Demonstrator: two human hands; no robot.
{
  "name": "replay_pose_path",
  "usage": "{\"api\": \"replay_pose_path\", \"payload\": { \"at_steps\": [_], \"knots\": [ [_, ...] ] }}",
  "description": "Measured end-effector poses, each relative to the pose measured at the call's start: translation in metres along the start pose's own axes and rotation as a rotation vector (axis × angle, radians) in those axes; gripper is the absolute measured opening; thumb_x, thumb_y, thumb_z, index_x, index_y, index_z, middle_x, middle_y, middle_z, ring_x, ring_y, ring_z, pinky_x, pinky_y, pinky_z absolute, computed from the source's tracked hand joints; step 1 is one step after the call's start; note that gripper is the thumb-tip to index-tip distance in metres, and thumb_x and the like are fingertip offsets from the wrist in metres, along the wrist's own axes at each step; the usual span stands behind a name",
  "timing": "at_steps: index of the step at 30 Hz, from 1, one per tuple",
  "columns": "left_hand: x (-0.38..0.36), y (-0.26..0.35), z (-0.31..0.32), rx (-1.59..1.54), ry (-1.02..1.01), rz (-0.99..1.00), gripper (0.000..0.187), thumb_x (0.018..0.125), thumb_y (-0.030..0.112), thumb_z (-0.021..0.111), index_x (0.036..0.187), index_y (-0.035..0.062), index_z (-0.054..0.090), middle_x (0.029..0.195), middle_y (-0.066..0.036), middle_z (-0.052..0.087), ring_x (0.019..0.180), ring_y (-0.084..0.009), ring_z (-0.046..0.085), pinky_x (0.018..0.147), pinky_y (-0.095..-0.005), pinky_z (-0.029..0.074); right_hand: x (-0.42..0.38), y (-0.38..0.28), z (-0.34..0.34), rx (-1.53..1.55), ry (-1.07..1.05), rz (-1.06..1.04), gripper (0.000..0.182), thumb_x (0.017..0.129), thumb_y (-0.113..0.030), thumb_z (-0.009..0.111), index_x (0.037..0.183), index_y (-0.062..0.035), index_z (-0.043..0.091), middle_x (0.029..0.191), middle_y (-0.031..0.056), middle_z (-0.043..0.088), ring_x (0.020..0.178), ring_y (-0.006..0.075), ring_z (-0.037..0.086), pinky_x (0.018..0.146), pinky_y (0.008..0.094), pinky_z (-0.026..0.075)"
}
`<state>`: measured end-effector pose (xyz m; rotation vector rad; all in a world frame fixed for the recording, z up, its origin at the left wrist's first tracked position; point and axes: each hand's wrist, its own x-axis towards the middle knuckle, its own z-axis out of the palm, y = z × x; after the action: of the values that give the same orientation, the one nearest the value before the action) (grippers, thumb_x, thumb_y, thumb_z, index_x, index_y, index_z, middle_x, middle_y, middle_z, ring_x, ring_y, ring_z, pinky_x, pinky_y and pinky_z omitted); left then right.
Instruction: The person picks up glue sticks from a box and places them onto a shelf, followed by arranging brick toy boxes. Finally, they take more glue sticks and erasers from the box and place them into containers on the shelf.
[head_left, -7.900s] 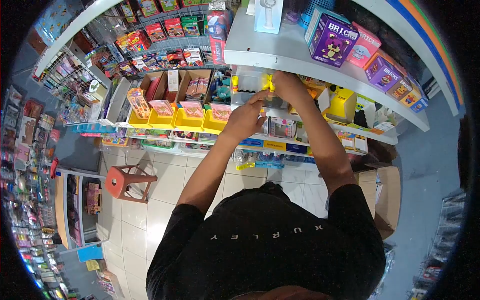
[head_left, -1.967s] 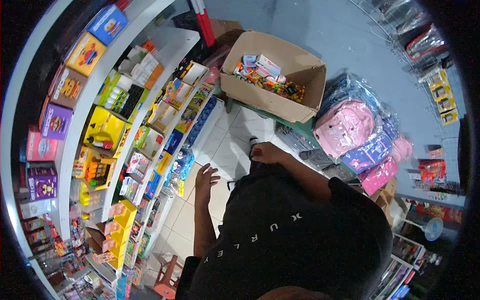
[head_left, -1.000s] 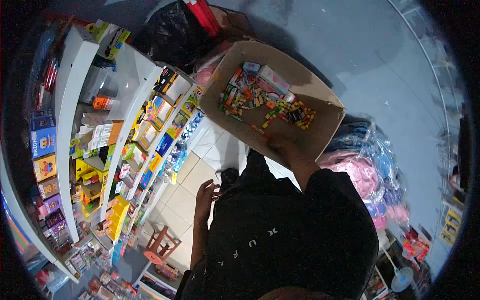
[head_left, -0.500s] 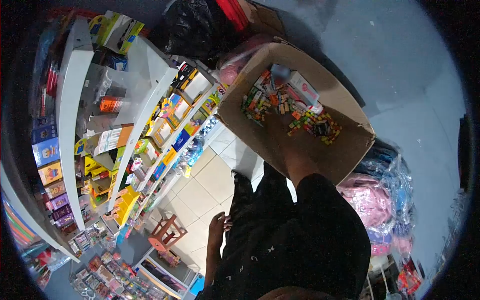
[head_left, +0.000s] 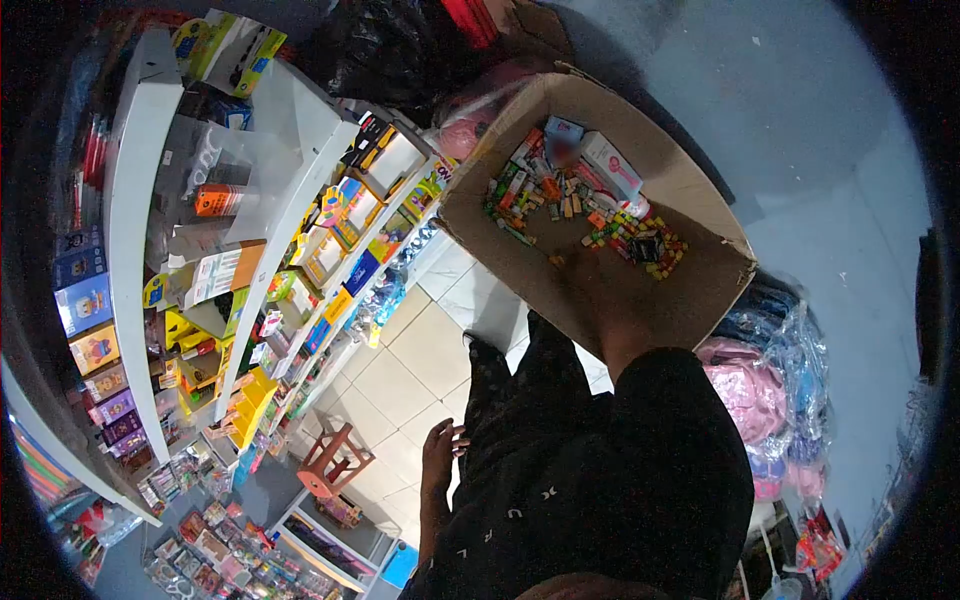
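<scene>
My right hand point(head_left: 592, 272) reaches down into a large open cardboard box point(head_left: 706, 215). The hand is blurred against the box's brown inner wall, so I cannot tell whether it holds anything. Several small colourful packets point(head_left: 560, 198) and a white and pink carton point(head_left: 610, 165) lie just beyond it on the box's bottom. My left hand point(head_left: 441, 448) hangs by my hip over the tiled floor, with its fingers apart and nothing in it.
White shelves point(head_left: 130, 250) packed with toy boxes run along the left, with yellow bins point(head_left: 250, 405) lower down. A red stool point(head_left: 330, 460) stands on the tiles. Pink bags in plastic point(head_left: 755, 390) lie at the right, and a black sack point(head_left: 390, 50) lies behind the box.
I have turned from the shelf to the cardboard box. My right hand has gone down into the box, and my left hand has dropped to my side.
</scene>
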<state>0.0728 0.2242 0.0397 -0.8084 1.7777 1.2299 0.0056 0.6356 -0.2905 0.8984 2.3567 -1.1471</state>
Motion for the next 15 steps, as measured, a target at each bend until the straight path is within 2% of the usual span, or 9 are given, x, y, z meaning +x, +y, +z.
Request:
{"api": "replay_pose_path", "payload": {
  "at_steps": [7, 15],
  "knots": [
    [0.001, 0.006, 0.009, 0.006, 0.014, -0.035, 0.046, 0.098, 0.032, 0.054, 0.132, 0.001, 0.049, 0.11, -0.013, 0.066, 0.083, -0.017, 0.065, 0.071, -0.0292, 0.048, 0.009, -0.009, -0.009, 0.026, 0.035, -0.03, 0.029, 0.092, -0.029, 0.062, 0.108, -0.0045, 0.065, 0.099, 0.0133, 0.064, 0.087, 0.0251, 0.062, 0.079, 0.0399, 0.049],
    [0.011, -0.016, 0.001, -0.01, 0.024, -0.08, 0.046, 0.099, 0.032, 0.054, 0.133, 0.0017, 0.048, 0.111, -0.013, 0.066, 0.08, -0.018, 0.066, 0.067, -0.0283, 0.051, 0.074, -0.061, -0.002, -0.042, 0.075, -0.098, 0.029, 0.092, -0.029, 0.062, 0.106, -0.0043, 0.065, 0.097, 0.0134, 0.063, 0.087, 0.0254, 0.061, 0.079, 0.0401, 0.048]
  ]
}}
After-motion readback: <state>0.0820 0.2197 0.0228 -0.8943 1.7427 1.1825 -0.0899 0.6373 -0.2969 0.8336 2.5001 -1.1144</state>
